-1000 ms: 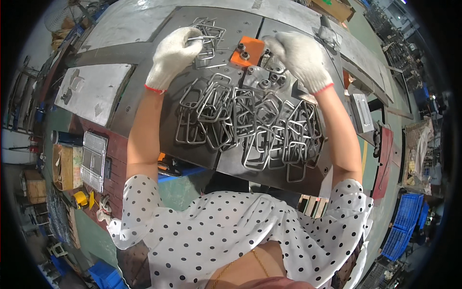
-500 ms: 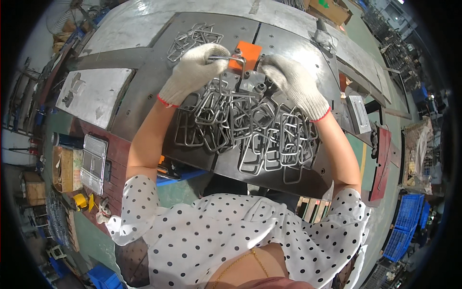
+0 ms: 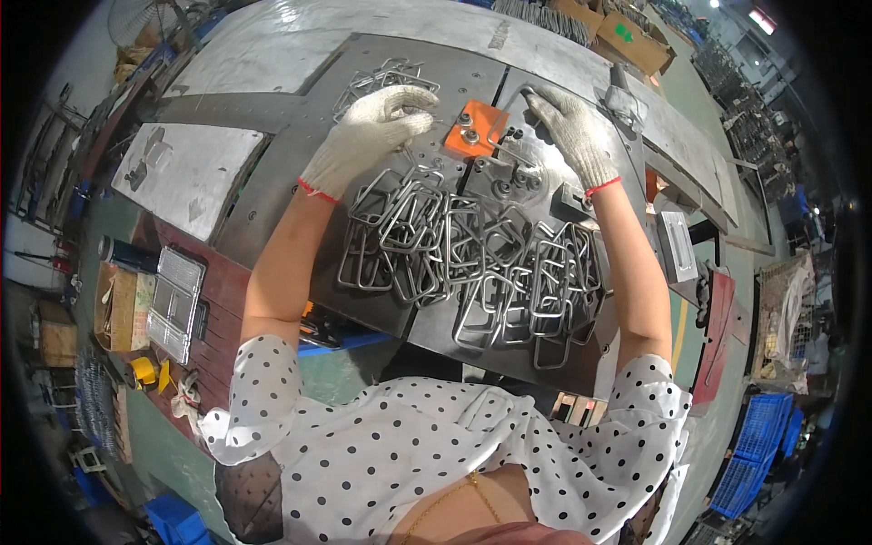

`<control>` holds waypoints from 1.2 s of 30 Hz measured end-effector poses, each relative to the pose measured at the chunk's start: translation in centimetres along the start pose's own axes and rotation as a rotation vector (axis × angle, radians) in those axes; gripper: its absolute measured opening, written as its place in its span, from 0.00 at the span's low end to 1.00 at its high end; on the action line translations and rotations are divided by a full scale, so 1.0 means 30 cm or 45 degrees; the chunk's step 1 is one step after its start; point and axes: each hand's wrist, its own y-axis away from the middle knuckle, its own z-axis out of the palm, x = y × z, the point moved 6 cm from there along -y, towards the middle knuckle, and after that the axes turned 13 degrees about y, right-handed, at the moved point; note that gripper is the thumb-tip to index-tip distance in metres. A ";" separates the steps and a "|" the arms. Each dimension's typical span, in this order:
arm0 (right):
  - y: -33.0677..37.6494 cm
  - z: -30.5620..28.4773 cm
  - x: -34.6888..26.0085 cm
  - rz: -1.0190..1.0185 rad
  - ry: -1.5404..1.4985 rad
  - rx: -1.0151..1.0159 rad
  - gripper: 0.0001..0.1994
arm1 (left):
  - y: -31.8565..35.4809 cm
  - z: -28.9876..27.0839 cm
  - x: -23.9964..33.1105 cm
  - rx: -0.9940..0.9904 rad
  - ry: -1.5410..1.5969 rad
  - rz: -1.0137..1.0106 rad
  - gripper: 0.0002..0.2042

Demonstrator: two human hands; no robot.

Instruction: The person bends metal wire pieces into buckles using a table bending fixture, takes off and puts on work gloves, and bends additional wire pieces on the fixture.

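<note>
My left hand (image 3: 377,136), in a white knit glove with a red cuff, is raised above the pile's far left. Its fingers and thumb are curled but apart, with no wire frame visible between them. My right hand (image 3: 577,132), gloved alike, closes over something dark at the fixture's far right side; the palm hides most of it. Between the hands sits a metal bending fixture (image 3: 518,182) with bolts and round pegs. A bent wire piece (image 3: 496,136) lies at it, beside an orange block (image 3: 463,141). Nearer me is a tangled pile of bent steel wire frames (image 3: 472,245).
Another heap of wire frames (image 3: 386,77) lies beyond my left hand. A pale metal plate (image 3: 182,177) is on the left, above a dark red board (image 3: 227,282) with a wire rack (image 3: 174,304). Blue crates (image 3: 754,445) stand at the lower right.
The wire frame that was in my left hand is out of it, and a bent wire now lies at the fixture. My right hand has moved right and slightly away from me.
</note>
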 end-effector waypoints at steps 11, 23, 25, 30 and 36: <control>-0.023 0.057 0.141 0.072 0.515 -0.142 0.20 | -0.015 -0.036 -0.038 0.155 0.169 -0.065 0.14; 0.017 0.064 0.245 -0.436 1.085 -0.111 0.18 | -0.066 0.006 -0.181 0.173 0.238 -0.110 0.14; 0.041 0.066 0.253 -0.531 1.129 -0.128 0.19 | -0.059 0.007 -0.163 0.167 0.199 -0.122 0.15; 0.074 0.070 0.205 -0.466 1.354 -0.188 0.23 | -0.093 0.023 -0.110 0.105 0.252 -0.108 0.17; 0.090 0.067 0.173 -0.460 1.443 -0.177 0.23 | -0.267 0.252 -0.022 -0.117 -0.037 -0.120 0.22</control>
